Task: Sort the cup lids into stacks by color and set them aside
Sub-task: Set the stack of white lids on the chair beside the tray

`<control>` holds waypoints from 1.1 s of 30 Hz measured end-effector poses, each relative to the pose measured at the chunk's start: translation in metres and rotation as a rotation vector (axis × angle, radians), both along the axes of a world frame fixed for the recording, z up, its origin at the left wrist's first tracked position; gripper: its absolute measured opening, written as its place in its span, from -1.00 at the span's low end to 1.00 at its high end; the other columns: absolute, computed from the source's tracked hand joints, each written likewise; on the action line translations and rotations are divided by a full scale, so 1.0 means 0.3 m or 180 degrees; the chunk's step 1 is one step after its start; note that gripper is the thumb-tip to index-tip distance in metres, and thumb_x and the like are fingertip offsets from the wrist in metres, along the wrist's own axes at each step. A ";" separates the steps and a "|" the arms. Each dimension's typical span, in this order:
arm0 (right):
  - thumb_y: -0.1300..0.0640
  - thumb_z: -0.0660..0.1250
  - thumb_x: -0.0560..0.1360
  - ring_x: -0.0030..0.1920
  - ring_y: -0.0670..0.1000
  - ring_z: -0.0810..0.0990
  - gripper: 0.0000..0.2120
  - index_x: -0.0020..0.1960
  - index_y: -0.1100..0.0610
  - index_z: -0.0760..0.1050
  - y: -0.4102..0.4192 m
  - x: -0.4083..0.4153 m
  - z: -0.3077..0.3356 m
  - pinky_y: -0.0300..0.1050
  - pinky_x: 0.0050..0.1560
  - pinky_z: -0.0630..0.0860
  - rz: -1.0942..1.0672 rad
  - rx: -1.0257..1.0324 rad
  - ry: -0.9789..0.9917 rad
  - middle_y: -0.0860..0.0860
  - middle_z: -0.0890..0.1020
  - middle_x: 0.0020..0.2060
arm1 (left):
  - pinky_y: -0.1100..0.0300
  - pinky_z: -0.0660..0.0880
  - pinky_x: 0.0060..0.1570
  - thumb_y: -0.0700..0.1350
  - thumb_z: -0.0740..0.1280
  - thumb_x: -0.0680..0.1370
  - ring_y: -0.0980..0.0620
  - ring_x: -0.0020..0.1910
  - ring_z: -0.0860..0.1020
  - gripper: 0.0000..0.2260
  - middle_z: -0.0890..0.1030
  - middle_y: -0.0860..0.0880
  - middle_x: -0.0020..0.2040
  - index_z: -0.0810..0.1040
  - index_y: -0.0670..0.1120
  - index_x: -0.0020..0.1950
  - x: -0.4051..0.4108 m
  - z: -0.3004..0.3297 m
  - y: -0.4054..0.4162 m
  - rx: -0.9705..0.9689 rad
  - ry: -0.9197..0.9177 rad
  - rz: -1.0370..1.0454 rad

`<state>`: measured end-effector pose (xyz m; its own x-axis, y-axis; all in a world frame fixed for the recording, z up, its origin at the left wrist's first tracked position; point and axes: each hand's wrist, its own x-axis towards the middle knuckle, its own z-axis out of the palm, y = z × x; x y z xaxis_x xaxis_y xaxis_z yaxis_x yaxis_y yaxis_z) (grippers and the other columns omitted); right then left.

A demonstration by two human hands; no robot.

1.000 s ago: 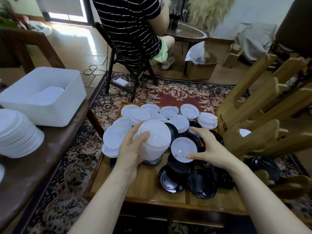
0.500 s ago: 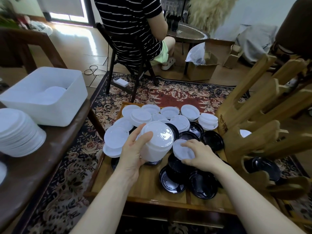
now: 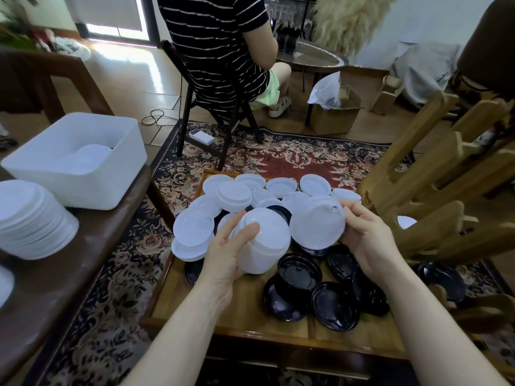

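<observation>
1. Change since half a second ago: my right hand (image 3: pixel 370 240) was pressed down on a single white lid (image 3: pixel 316 222) among the black lids (image 3: pixel 334 305); it has now lifted that lid clear of the pile and holds it level with the stack.
2. My left hand (image 3: pixel 227 257) has kept its hold on the stack of white lids (image 3: pixel 264 243); the stack has barely shifted.
3. Left hand pose: palm against the stack's left side, thumb over the top rim, fingers (image 3: pixel 225 235) curled around the stack's far side. Stack tilted, top facing the camera.
4. Right hand pose: fingers clamped on the single lid's right edge, thumb on the near face. Lid held on edge, just beside the stack, possibly touching its rim.
5. Both forearms reach forward over the wooden bench (image 3: pixel 245 310).
6. Loose white lids (image 3: pixel 281 188) lie at the bench's far end; black lids lie near, to the right.
7. A second white stack (image 3: pixel 30 218) lies on its side on the dark bench (image 3: pixel 69 288) at left, beside a white bin (image 3: pixel 80 162).
</observation>
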<state>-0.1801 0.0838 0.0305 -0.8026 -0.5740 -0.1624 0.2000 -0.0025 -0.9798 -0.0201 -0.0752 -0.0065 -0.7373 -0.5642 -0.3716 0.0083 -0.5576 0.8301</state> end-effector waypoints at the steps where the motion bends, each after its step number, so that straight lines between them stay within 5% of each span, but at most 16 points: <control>1: 0.21 0.13 0.64 -0.12 0.04 0.56 -0.78 0.03 0.17 0.56 -0.008 0.007 0.005 -0.06 -0.08 0.42 0.0013 -0.0019 -0.0174 0.02 0.66 -0.12 | 0.03 0.62 0.04 0.17 0.58 0.15 0.03 0.24 0.58 -0.32 0.62 0.07 0.28 0.59 0.22 0.29 -0.001 -0.005 0.005 -0.0012 -0.0028 -0.0030; 7: 0.07 0.25 0.61 -0.02 0.07 0.56 -0.78 0.13 0.16 0.57 -0.038 0.021 -0.037 0.03 0.03 0.44 0.0047 0.0643 0.0133 0.17 0.65 0.06 | 0.00 0.63 0.01 0.20 0.58 0.10 0.07 0.19 0.61 -0.34 0.65 0.12 0.22 0.63 0.26 0.21 0.000 -0.014 0.032 -0.0030 -0.0070 -0.0331; 10: -0.02 0.27 0.60 0.00 -0.05 0.57 -0.82 0.10 0.05 0.52 -0.056 0.054 -0.070 -0.13 0.03 0.46 0.0134 0.1275 0.0967 -0.03 0.63 0.00 | 0.07 0.62 -0.07 0.21 0.57 0.11 0.09 0.16 0.63 -0.33 0.66 0.13 0.21 0.61 0.25 0.23 -0.003 -0.014 0.050 -0.0052 -0.0108 -0.0502; 14: -0.18 0.23 0.57 -0.08 -0.08 0.56 -0.77 -0.01 -0.04 0.50 -0.086 0.109 -0.096 -0.03 -0.01 0.47 0.0335 0.2071 0.1735 -0.13 0.60 -0.11 | 0.03 0.64 -0.02 0.19 0.58 0.08 0.05 0.15 0.64 -0.31 0.66 0.11 0.21 0.63 0.21 0.22 -0.007 -0.025 0.055 -0.0064 -0.0170 -0.0398; 17: -0.26 0.20 0.55 -0.11 -0.08 0.55 -0.72 -0.04 -0.09 0.53 -0.088 0.122 -0.082 0.00 0.00 0.49 0.0407 0.2051 0.1741 -0.13 0.61 -0.15 | -0.02 0.63 0.07 0.22 0.58 0.07 0.02 0.21 0.60 -0.31 0.63 0.09 0.25 0.63 0.24 0.21 -0.006 -0.036 0.044 -0.0169 -0.0179 -0.0329; 21: -0.50 0.27 0.27 -0.05 -0.22 0.58 -0.46 0.09 -0.19 0.55 -0.076 0.123 -0.056 -0.13 0.04 0.51 0.0835 0.1524 0.1312 -0.22 0.64 -0.02 | -0.14 0.50 0.30 0.29 0.58 0.08 -0.01 0.30 0.53 -0.38 0.57 0.09 0.32 0.62 0.35 0.14 -0.004 -0.022 0.040 -0.0313 -0.0153 -0.0377; 23: -0.44 0.38 0.27 -0.05 -0.21 0.57 -0.48 0.16 -0.26 0.52 -0.068 0.118 -0.049 -0.18 0.03 0.51 0.1140 0.1323 0.1342 -0.22 0.61 0.06 | -0.10 0.56 0.22 0.28 0.58 0.10 -0.01 0.28 0.56 -0.37 0.58 0.08 0.30 0.62 0.33 0.17 -0.001 -0.016 0.036 -0.0272 -0.0128 -0.0353; 26: -0.17 0.54 0.35 0.24 -0.20 0.48 -0.38 0.34 -0.31 0.39 -0.036 0.092 -0.027 -0.16 0.22 0.48 0.1545 0.1182 0.1271 -0.26 0.46 0.28 | -0.01 0.63 -0.01 0.20 0.58 0.26 0.01 0.19 0.62 -0.41 0.66 0.07 0.23 0.60 0.20 0.27 0.007 -0.007 0.027 -0.0098 -0.0121 -0.0394; 33: 0.36 0.41 0.47 0.53 -0.26 0.05 -0.23 0.49 -0.23 0.26 -0.007 0.070 -0.008 -0.03 0.52 0.11 0.2530 0.0993 0.1720 -0.32 0.15 0.52 | -0.22 0.54 0.22 0.25 0.41 0.39 -0.04 0.26 0.58 -0.50 0.64 0.08 0.25 0.59 0.17 0.31 0.013 -0.006 0.031 -0.0033 -0.0251 -0.0578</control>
<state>-0.1591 0.0817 0.0282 -0.2165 -0.9683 -0.1243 -0.4385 0.2102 -0.8738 -0.0163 -0.0660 -0.0084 -0.7961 -0.4287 -0.4271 -0.1570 -0.5353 0.8300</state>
